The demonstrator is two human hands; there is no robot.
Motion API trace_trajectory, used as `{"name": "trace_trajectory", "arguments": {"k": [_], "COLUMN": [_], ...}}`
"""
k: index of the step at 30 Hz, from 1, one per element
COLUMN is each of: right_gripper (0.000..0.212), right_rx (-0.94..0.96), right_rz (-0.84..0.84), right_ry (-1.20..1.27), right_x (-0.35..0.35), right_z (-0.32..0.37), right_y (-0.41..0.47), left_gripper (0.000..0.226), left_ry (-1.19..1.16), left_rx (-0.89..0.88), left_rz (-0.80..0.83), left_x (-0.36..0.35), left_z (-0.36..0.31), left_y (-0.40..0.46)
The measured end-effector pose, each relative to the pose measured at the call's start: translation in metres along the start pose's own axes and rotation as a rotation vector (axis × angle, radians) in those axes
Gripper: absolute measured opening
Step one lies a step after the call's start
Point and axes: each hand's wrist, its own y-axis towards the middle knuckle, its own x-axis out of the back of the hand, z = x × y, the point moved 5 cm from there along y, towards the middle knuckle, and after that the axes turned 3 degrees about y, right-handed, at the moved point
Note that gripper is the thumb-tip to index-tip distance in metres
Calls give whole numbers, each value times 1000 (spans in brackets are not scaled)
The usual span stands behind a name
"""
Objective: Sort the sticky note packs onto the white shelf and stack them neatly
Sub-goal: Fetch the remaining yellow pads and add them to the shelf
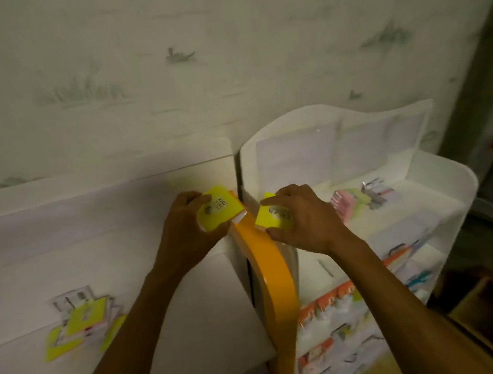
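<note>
Nearest, a loose pile of packs (81,323) lies on the white counter (190,311) at lower left: flat yellow squares, overlapping and askew, one showing a pale printed face. A glossy orange panel (278,288) with a rounded edge runs upward between the counter and the white shelf (436,188), whose lower tiers hold blurred orange and white packets. Both forearms reach forward over this gap. The left hand (183,231) grips a yellow pack (222,208), fingers curled round its edges; the label faces up and reads 2207. The right hand (304,217) pinches a second yellow pack (267,217) between thumb and fingers, just beside the first, above the orange edge. Farther, on the shelf's top tier, a pink-and-yellow stack (349,200) rests. Behind, pale wallpaper (170,74) carries faint grey-green brush motifs.
</note>
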Motion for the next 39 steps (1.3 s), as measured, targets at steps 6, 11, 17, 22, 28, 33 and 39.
{"name": "trace_trajectory", "arguments": {"k": [6,11,17,22,28,33,39], "right_gripper": [57,57,55,55,57,54,56], "right_rx": [-96,-197,-271,-328,-355,-327,-248], "right_rz": [-58,-98,-106,-96,-70,-32,45], "right_ry": [-15,-14,-49,-29,-21,25,85], "right_x": [39,63,79,92,100,80,55], "right_z": [-84,-148,-223,-284,-352,-393,-429], "right_y": [-51,-76,-81,-63,-20,10,45], "left_gripper": [66,62,59,61,67,70,69], "left_ry": [-84,-148,-212,-238,-172,-150,-117], "left_rx": [-41,-87,-68,-9,47,73,170], "left_rz": [55,110,151,226,281,348,384], "left_x": [-63,-119,-193,-267,-330,-366,-391], "left_z": [-89,-139,-169,-165,-143,-128,-119], "left_y": [5,25,53,77,105,109,104]}}
